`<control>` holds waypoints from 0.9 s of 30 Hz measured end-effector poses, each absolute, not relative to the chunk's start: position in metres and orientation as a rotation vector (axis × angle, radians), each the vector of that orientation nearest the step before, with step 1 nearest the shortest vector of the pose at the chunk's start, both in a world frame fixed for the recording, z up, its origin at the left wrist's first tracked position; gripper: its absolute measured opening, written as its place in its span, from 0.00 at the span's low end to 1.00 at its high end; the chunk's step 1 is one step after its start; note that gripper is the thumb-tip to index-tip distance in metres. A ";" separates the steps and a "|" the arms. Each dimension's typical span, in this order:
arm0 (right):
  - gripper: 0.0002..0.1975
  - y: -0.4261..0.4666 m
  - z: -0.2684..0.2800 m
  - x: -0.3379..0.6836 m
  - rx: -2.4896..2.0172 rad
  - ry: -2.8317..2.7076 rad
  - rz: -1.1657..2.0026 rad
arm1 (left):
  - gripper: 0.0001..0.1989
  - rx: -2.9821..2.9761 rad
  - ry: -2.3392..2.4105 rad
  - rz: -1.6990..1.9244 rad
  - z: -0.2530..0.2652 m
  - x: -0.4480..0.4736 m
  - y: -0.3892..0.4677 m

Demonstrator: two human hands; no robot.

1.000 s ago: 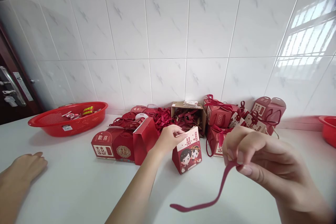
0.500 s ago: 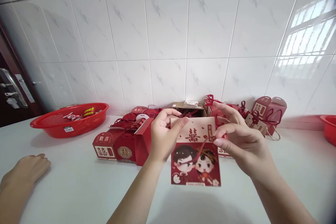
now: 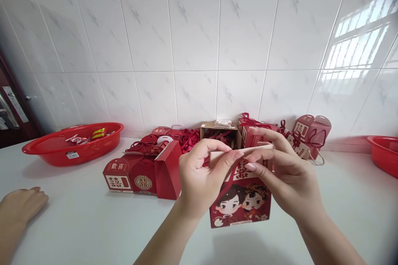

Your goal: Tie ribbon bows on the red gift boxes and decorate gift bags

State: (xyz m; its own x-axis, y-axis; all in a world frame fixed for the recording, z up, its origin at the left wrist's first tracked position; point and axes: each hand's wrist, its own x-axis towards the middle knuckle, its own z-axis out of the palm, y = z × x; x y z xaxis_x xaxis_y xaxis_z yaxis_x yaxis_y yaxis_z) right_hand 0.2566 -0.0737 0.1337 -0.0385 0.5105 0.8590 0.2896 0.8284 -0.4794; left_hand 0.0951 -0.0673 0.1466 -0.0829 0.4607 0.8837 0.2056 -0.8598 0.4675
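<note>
1. So the left hand (image 3: 203, 178) is pinching the top of a red-and-cream box at lower centre, its grip closing thumb over finger on the cream edge.
2. The right hand (image 3: 284, 176) is meeting it at that edge; thumb and forefinger are sitting close together, but I honestly can't tell what that grip is holding, if anything.
3. The red-and-cream box (image 3: 241, 205) itself is tilting slightly over the desk (image 3: 93, 232), two cartoon figures facing the camera. A dark red ribbon (image 3: 229, 180) is trailing down its front, just below the left thumb.
4. Another person's hand (image 3: 26, 203) is resting at the lower left.
5. Further back, red gift boxes (image 3: 132, 176) are sitting left of centre.
6. A red basin (image 3: 51, 159) is holding some wrapped packets (image 3: 98, 133) at the left.
7. Behind the hands, a cardboard box (image 3: 206, 125) is holding more ribbons, cards (image 3: 223, 124) lying on top.
8. More red boxes (image 3: 313, 128) are stacking up right of centre; a second basin (image 3: 384, 157) is poking in at the right edge.
9. A tiled wall (image 3: 194, 29) is filling the top.
</note>
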 end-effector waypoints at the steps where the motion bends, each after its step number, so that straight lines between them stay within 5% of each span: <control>1: 0.03 -0.074 0.133 0.256 -0.644 -1.625 0.188 | 0.07 2.001 0.738 2.062 0.146 0.095 -0.068; 6: 0.04 -0.074 0.131 0.249 -0.628 -1.489 0.176 | 0.06 2.014 0.666 2.098 0.141 0.100 -0.070; 11: 0.17 -0.070 0.128 0.247 -0.678 -1.371 0.589 | 0.05 1.947 0.691 2.010 0.141 0.101 -0.070; 17: 0.17 -0.064 0.128 0.253 -0.755 -1.261 0.519 | 0.32 2.084 1.087 1.436 0.159 0.076 -0.073; 23: 0.18 -0.058 0.125 0.261 -0.795 -1.238 0.413 | 0.12 2.191 1.307 1.044 0.168 0.054 -0.068; 27: 0.17 -0.056 0.125 0.263 -0.766 -1.233 0.368 | 0.14 2.236 1.372 1.051 0.169 0.040 -0.065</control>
